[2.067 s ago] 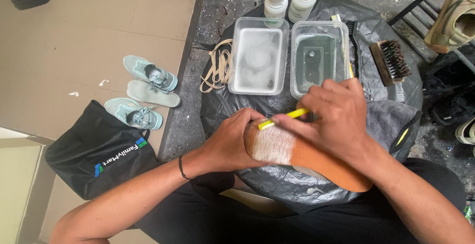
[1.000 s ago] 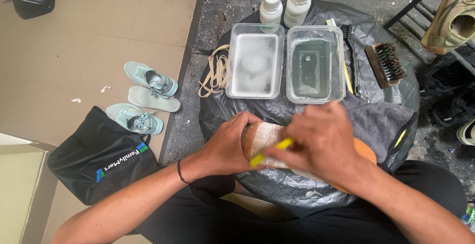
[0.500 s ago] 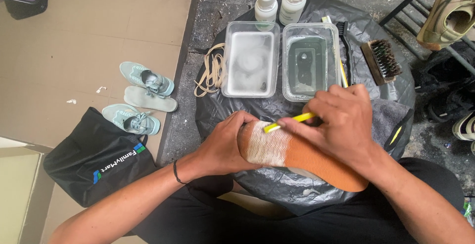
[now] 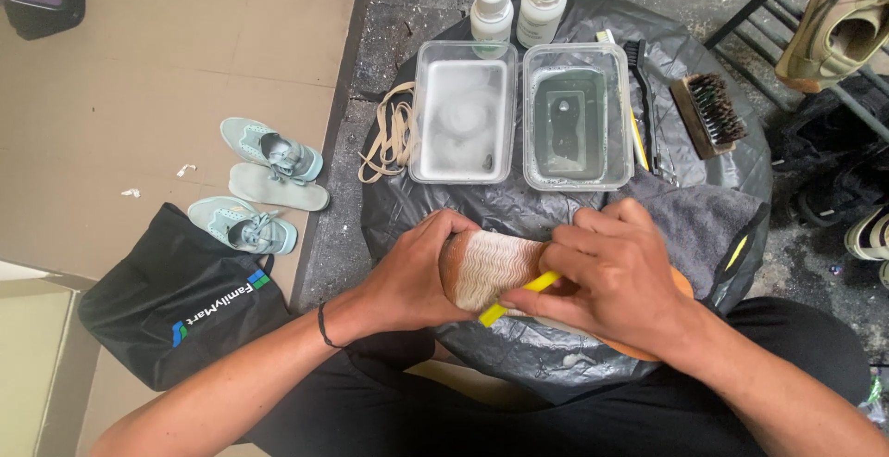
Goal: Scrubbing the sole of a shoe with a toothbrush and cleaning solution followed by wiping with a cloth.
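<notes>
Two tubs (image 4: 519,114) side by side behind the insole (image 4: 495,267), bottles (image 4: 517,5) behind them, brush (image 4: 708,112) right, laces (image 4: 389,137) left

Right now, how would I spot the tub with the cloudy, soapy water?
Find the black plastic sheet spread on the ground, where two clear tubs sit side by side below two white bottles. The soapy tub is the left one: milky white inside, while its neighbour holds darker, clearer water.

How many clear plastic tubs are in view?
2. The left tub, cloudy with foam, and the right tub, holding darker water, sit side by side on the black sheet, beyond both hands. No other shows.
</notes>
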